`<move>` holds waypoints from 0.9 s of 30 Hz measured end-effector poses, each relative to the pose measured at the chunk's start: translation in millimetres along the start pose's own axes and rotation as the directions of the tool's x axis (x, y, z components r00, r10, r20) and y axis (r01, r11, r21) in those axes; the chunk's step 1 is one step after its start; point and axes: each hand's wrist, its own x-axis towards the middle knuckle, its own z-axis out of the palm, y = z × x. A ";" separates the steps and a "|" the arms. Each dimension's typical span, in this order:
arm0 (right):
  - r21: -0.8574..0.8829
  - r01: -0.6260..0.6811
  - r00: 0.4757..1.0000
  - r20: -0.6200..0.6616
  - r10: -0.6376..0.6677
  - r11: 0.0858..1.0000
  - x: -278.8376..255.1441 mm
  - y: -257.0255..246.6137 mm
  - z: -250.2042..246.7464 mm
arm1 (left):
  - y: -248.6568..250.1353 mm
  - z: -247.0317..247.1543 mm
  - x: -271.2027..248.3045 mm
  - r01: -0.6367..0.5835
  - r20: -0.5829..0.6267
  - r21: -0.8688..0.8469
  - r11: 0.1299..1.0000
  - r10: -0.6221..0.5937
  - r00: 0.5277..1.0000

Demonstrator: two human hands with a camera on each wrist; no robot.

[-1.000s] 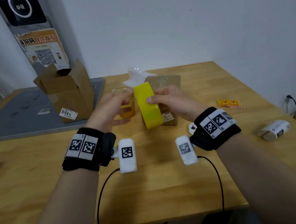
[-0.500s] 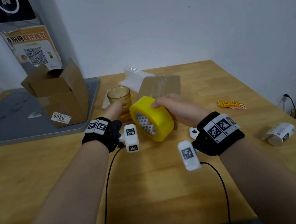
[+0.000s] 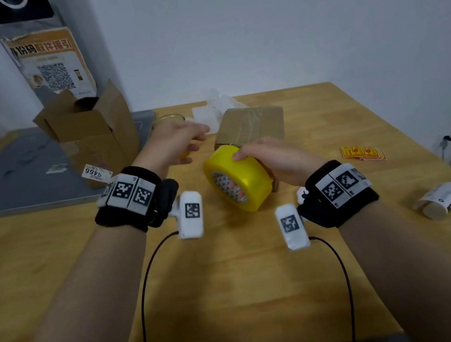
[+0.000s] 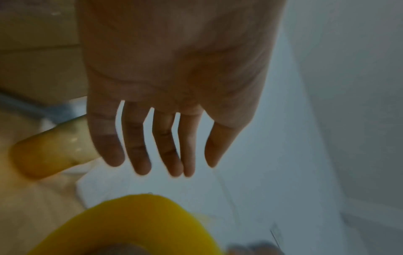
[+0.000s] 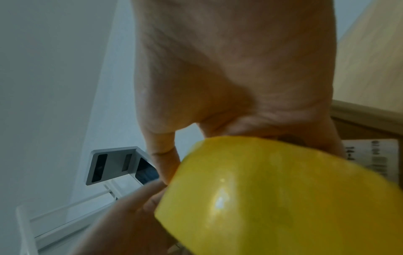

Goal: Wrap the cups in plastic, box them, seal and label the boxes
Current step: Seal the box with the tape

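My right hand (image 3: 248, 157) grips a yellow tape roll (image 3: 237, 179) just above the table, fingers curled over its rim and through its core; the roll (image 5: 283, 195) fills the lower right wrist view. A taped brown box (image 3: 252, 124) sits just behind it. My left hand (image 3: 181, 139) hovers with straight, spread fingers (image 4: 139, 151) in front of an amber glass cup (image 3: 167, 119), holding nothing. The cup (image 4: 50, 153) appears at the left of the left wrist view. Clear plastic wrap (image 3: 215, 108) lies behind the box.
An open cardboard box (image 3: 89, 132) stands at the back left beside a grey mat (image 3: 14, 179). Red-yellow stickers (image 3: 362, 152) lie to the right, and a white label roll (image 3: 439, 200) rests near the table's right edge. A cable hangs off that edge.
My left hand has let go near the cup and risen toward the back with fingers spread. My right hand has tilted the tape roll over and lowered it toward the table.
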 end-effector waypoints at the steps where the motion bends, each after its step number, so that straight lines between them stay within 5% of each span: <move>1: 0.000 0.001 1.000 -0.001 -0.001 1.000 -1.7 -1.6 1.2 | 4.9 0.9 -12.2 -0.056 0.033 0.114 0.992 0.053 0.998; 4: 0.007 0.007 1.000 -0.010 -0.007 1.000 -9.8 -7.7 6.0 | 9.6 10.6 -37.7 -0.177 0.132 0.332 0.927 0.140 0.981; 13: 0.060 0.074 0.997 -0.016 -0.073 0.995 -48.8 -24.0 5.4 | 15.6 23.1 -51.1 -0.321 -0.012 0.467 0.824 0.369 0.929; 18: 0.225 0.137 0.967 0.180 -0.180 0.965 -77.9 -27.6 2.4 | 23.9 20.0 -53.8 -0.327 -0.132 0.334 0.884 0.387 0.913; 22: 0.180 0.194 0.974 0.083 -0.211 0.964 -90.1 -37.3 -4.4 | 26.7 19.0 -57.7 -0.334 -0.172 0.184 0.924 0.365 0.915; 27: 0.188 0.119 0.983 0.116 -0.143 0.975 -93.9 -44.0 -14.1 | 25.2 29.9 -66.3 -0.370 -0.195 0.109 0.922 0.385 0.902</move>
